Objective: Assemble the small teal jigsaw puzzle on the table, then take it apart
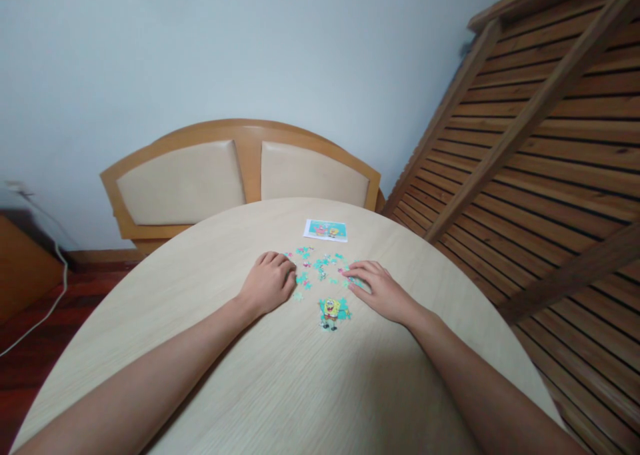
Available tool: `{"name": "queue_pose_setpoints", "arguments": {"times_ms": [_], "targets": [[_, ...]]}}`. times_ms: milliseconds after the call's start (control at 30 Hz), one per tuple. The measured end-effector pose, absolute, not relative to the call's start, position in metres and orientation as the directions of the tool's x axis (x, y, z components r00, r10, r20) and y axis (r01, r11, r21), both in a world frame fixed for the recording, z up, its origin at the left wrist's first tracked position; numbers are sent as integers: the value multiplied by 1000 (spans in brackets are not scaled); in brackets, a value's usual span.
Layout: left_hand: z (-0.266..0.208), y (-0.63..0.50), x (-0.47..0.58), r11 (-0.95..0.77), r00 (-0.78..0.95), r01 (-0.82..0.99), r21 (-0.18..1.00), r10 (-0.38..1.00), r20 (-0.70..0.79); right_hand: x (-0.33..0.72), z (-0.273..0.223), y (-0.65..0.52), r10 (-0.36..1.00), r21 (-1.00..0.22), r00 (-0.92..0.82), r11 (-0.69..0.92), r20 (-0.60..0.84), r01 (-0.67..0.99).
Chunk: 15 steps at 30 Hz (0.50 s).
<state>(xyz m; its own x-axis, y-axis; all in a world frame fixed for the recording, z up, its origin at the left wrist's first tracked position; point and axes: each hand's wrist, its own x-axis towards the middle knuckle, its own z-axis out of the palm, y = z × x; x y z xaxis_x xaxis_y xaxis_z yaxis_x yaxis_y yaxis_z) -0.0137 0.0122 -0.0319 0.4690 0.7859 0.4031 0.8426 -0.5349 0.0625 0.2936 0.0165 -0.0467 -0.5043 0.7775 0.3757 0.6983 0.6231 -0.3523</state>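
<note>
Puzzle pieces, mostly teal with bits of pink and white, lie scattered around the middle of a round, pale wooden table, between the person's two hands; take that scatter as the clock's centre, with twelve pointing away from the person. At six o'clock, nearer the body, sits a joined section showing a yellow cartoon figure on teal, its outline ragged. At twelve, just beyond the loose pieces, lies a picture card printed with a pink figure and a yellow one. The left hand rests at nine, palm down with fingers curled, right beside the scatter; whether a piece is tucked under it I cannot tell. A pale green piece lies at about eight, close to that thumb. The right hand comes in from three, a narrow gap between its thumb and forefinger, fingertips over the outer pieces; whether they touch one is too small to tell. Past the table, a padded wooden backrest stands towards eleven, and a slatted wooden panel slants up towards two.
</note>
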Motion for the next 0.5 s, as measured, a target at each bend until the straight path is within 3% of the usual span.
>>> {"name": "queue_pose_setpoints", "arguments": {"times_ms": [100, 300, 500], "targets": [[-30, 11, -13, -543, 475, 837, 63, 780, 408, 293, -47, 16, 775, -349, -505, 626, 381, 697], [-34, 15, -15, -731, 650, 667, 141, 664, 370, 294, -47, 18, 752, -339, -535, 655, 386, 675], [-31, 13, -12, -741, 661, 655, 146, 656, 365, 291, -43, 15, 730, -311, -578, 681, 365, 663]]}}
